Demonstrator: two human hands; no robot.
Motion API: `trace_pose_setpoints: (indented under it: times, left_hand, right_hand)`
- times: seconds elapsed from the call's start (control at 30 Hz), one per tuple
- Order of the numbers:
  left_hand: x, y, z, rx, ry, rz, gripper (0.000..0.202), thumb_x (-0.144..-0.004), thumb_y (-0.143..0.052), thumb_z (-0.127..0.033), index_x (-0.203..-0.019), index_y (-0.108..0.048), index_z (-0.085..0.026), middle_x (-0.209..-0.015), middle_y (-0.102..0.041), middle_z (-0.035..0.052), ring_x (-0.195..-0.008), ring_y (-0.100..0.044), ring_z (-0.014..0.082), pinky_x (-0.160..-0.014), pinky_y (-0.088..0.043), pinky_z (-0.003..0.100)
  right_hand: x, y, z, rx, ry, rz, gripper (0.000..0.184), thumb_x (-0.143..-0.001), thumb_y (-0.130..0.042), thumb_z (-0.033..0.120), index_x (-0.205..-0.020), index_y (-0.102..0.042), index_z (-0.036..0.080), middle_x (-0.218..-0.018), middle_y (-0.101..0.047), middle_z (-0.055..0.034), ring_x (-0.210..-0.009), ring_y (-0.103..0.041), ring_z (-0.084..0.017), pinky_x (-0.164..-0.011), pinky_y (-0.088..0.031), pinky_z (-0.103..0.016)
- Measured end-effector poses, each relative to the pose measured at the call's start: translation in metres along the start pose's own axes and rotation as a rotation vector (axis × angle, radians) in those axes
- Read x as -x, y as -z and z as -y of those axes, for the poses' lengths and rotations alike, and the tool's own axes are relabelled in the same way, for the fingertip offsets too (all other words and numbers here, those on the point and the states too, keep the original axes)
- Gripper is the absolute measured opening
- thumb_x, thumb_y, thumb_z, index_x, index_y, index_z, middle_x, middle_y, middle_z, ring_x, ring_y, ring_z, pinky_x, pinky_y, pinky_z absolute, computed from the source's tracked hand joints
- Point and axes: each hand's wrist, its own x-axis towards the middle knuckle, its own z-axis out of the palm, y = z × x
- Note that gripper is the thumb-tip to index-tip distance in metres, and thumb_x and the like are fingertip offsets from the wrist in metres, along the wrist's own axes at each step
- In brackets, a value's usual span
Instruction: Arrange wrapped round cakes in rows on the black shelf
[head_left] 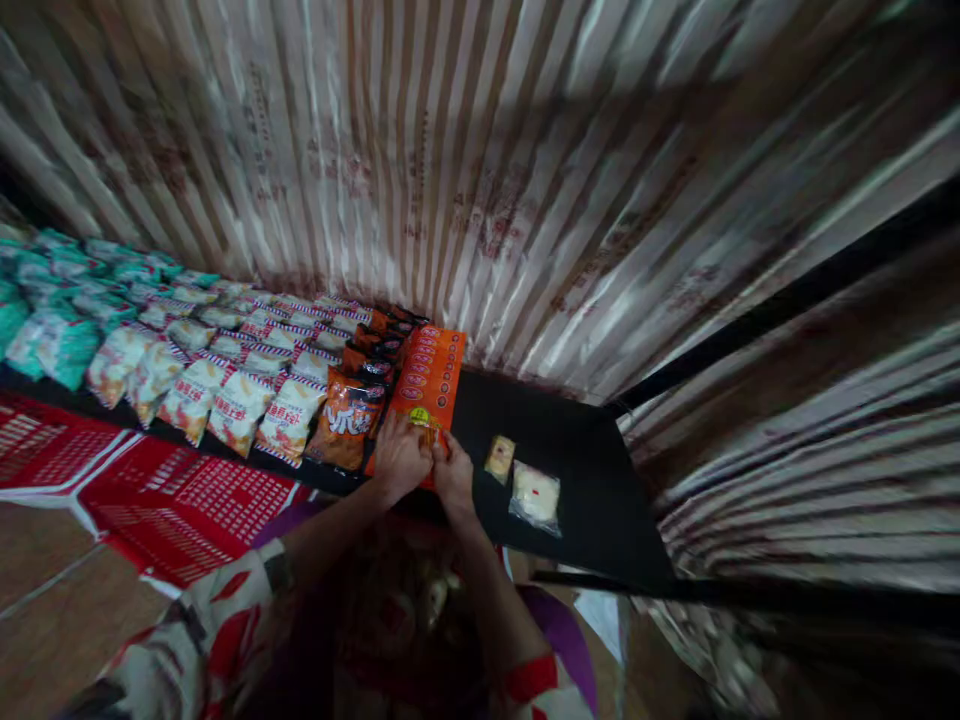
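My left hand and my right hand meet at the near end of an orange snack packet row on a black shelf. Both hands have their fingers closed around the front orange packet, which carries a yellow-green label. To the left stands a brown-orange snack bag. To the right of my hands lie a small yellowish wrapped snack and a clear packet with pale contents, both flat on the shelf.
Rows of white-and-red snack bags and teal bags fill the shelf to the left. Red plastic baskets sit below. A corrugated metal wall backs the shelf. A purple container is under my arms.
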Motion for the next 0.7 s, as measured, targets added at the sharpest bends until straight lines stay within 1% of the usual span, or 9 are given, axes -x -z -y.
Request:
trace_pose_setpoints:
  times: [0.07,0.17,0.33,0.43,0.53,0.7]
  left_hand:
    - [-0.002,0.001,-0.001,-0.013,0.001,-0.006,0.035,-0.082,-0.040,-0.027,-0.103,-0.065,-0.014,-0.130,-0.052,0.0098,-0.130,-0.033,0.0266,-0.109,-0.025,0.041]
    - [-0.008,0.000,-0.001,-0.033,-0.015,-0.018,0.038,-0.082,-0.040,-0.028,-0.109,-0.062,-0.013,-0.131,-0.050,0.0112,-0.130,-0.031,0.0276,-0.109,-0.025,0.042]
    - [-0.020,-0.009,0.003,-0.051,-0.059,-0.008,0.050,-0.080,-0.045,-0.028,-0.128,-0.048,-0.016,-0.140,-0.041,0.0091,-0.134,-0.023,0.0281,-0.110,-0.022,0.043]
    - [-0.028,-0.014,0.004,-0.052,-0.072,0.026,0.051,-0.082,-0.042,-0.029,-0.131,-0.045,-0.016,-0.143,-0.036,0.0083,-0.136,-0.019,0.0284,-0.111,-0.018,0.043]
    - [-0.036,-0.019,0.003,-0.056,-0.053,0.056,0.051,-0.084,-0.039,-0.031,-0.134,-0.042,-0.020,-0.146,-0.032,0.0056,-0.137,-0.014,0.0282,-0.111,-0.017,0.046]
    - [-0.047,-0.031,0.005,-0.061,-0.053,0.070,0.050,-0.085,-0.039,-0.033,-0.134,-0.041,-0.026,-0.149,-0.023,0.0026,-0.138,-0.009,0.0294,-0.110,-0.017,0.048]
  right_hand:
    - [-0.001,0.000,-0.002,-0.020,0.024,-0.022,0.041,-0.082,-0.045,0.028,-0.116,-0.059,0.010,-0.106,-0.068,-0.0112,-0.100,-0.061,-0.020,-0.089,-0.045,-0.028]
    - [-0.003,-0.001,-0.006,-0.052,0.043,-0.038,0.040,-0.081,-0.045,0.030,-0.115,-0.060,0.013,-0.108,-0.067,-0.0099,-0.101,-0.062,-0.020,-0.089,-0.046,-0.029]
    - [-0.005,-0.003,-0.010,-0.069,0.021,-0.018,0.046,-0.081,-0.044,0.031,-0.120,-0.056,0.009,-0.113,-0.064,-0.0133,-0.103,-0.061,-0.022,-0.090,-0.046,-0.032]
    - [-0.006,-0.002,-0.009,-0.065,0.015,-0.007,0.046,-0.082,-0.044,0.032,-0.120,-0.056,0.010,-0.111,-0.065,-0.0127,-0.101,-0.061,-0.022,-0.089,-0.046,-0.032]
    - [-0.006,-0.001,-0.007,-0.077,0.028,-0.007,0.046,-0.082,-0.044,0.034,-0.119,-0.057,0.011,-0.111,-0.065,-0.0128,-0.102,-0.061,-0.022,-0.088,-0.047,-0.031]
    - [-0.007,-0.002,-0.008,-0.082,0.019,-0.010,0.044,-0.082,-0.044,0.032,-0.119,-0.057,0.013,-0.115,-0.063,-0.0119,-0.105,-0.060,-0.021,-0.091,-0.045,-0.032]
